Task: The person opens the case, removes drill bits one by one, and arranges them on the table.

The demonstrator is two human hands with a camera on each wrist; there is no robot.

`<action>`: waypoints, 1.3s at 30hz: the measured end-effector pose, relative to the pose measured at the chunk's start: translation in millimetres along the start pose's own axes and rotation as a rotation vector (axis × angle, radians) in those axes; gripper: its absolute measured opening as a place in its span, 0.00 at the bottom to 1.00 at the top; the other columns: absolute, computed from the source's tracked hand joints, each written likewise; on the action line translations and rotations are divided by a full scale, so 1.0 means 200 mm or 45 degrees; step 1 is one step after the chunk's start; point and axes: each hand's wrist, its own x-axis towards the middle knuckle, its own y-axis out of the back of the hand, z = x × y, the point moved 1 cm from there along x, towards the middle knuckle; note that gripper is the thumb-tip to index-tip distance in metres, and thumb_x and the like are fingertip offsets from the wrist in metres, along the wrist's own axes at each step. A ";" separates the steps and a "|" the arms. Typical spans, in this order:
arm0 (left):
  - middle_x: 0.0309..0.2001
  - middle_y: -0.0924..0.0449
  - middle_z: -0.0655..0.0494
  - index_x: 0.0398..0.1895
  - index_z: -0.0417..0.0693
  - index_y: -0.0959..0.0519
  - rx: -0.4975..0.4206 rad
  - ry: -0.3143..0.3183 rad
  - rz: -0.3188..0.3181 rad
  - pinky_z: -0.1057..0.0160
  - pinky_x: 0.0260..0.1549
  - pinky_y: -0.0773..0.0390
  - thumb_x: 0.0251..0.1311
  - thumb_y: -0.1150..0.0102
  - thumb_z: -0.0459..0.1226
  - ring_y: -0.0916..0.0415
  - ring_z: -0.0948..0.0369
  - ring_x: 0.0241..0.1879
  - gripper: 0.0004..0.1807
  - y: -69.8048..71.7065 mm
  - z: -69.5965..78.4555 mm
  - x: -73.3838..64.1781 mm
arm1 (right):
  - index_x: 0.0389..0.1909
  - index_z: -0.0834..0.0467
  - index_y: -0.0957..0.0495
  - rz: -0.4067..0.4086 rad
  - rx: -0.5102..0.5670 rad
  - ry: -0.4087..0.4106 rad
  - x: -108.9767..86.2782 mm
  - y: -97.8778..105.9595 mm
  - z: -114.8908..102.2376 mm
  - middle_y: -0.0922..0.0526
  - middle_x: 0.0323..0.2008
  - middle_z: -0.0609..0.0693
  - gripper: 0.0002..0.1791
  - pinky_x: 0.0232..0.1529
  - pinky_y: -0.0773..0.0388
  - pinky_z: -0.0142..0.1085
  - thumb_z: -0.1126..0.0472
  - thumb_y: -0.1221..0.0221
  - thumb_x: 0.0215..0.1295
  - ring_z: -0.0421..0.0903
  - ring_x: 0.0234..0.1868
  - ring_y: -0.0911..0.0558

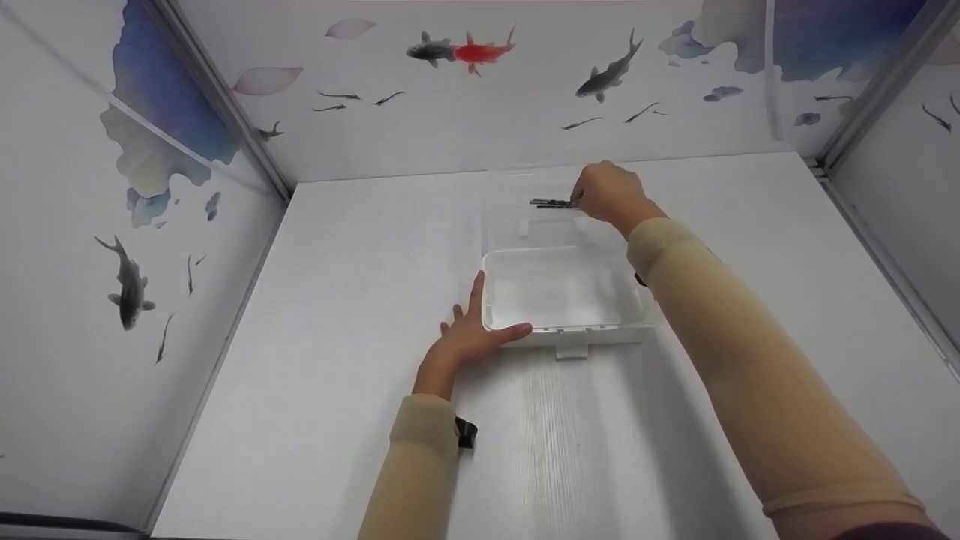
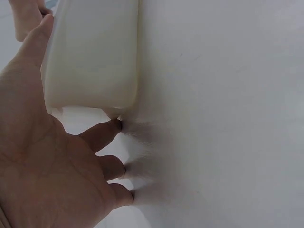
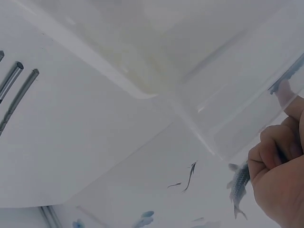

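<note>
Covering both forearms: a beige left sleeve (image 1: 412, 476) and a longer-showing right sleeve (image 1: 750, 367), extending from the near edge over a white table (image 1: 360, 337).
Wrist fitting: a small black piece (image 1: 466, 433) on the inner side of the left wrist.
Left hand (image 1: 474, 334): fingers spread and ungrasping; the thumb lies over the box's near rim at the left corner, the index finger along its left side.
Clear box (image 1: 611, 335): on the table, uncovered, between the forearms, a latch tab (image 1: 571, 351) hanging on its near wall.
Loose metal rods (image 3: 20, 97): slim, on the table to the right of the box, partly cut off in the right wrist view.
Lid (image 1: 502, 225): transparent, laid back on the far side of the box.
Right hand (image 1: 609, 196): above the lid, fingers bent, thumb and fingertips pinching dark slim rods (image 1: 550, 203) that stick out to the left.
Far wall (image 1: 510, 127): white, printed with a red fish (image 1: 482, 52) and dark ones.
</note>
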 end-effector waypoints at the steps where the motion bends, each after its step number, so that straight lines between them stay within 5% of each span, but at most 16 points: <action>1: 0.88 0.58 0.44 0.87 0.72 0.72 0.000 -0.004 0.000 0.34 0.84 0.68 0.51 0.31 0.73 0.71 0.41 0.88 0.73 0.00 0.00 0.00 | 0.55 0.60 0.11 0.000 -0.009 0.009 0.00 0.00 0.00 0.11 0.58 0.60 0.14 0.64 0.19 0.59 0.63 0.40 0.76 0.61 0.63 0.15; 11: 0.88 0.58 0.43 0.87 0.72 0.72 -0.003 -0.015 -0.012 0.34 0.84 0.67 0.50 0.31 0.73 0.71 0.40 0.88 0.74 0.01 -0.01 0.00 | 0.58 0.63 0.15 -0.175 0.115 -0.073 0.00 0.04 0.00 0.14 0.60 0.62 0.17 0.67 0.23 0.62 0.58 0.40 0.78 0.62 0.62 0.17; 20: 0.88 0.60 0.43 0.87 0.74 0.73 -0.020 -0.012 -0.024 0.36 0.85 0.67 0.49 0.30 0.73 0.72 0.40 0.88 0.74 0.01 -0.02 0.01 | 0.63 0.66 0.19 -0.346 0.059 -0.058 0.03 0.07 0.01 0.18 0.65 0.65 0.20 0.72 0.26 0.62 0.57 0.43 0.79 0.65 0.69 0.21; 30: 0.88 0.58 0.41 0.87 0.74 0.72 -0.014 -0.003 -0.022 0.35 0.85 0.67 0.50 0.30 0.72 0.70 0.41 0.88 0.73 0.01 -0.03 0.00 | 0.62 0.62 0.18 -0.307 0.010 -0.016 0.02 0.05 0.03 0.20 0.67 0.63 0.19 0.70 0.27 0.63 0.56 0.44 0.80 0.63 0.68 0.22; 39: 0.88 0.58 0.42 0.87 0.74 0.72 -0.014 -0.021 -0.023 0.35 0.84 0.66 0.50 0.31 0.73 0.70 0.40 0.88 0.73 0.02 -0.02 0.00 | 0.58 0.60 0.17 -0.153 -0.056 0.056 0.00 0.06 0.04 0.17 0.63 0.62 0.15 0.65 0.23 0.62 0.59 0.45 0.80 0.62 0.63 0.19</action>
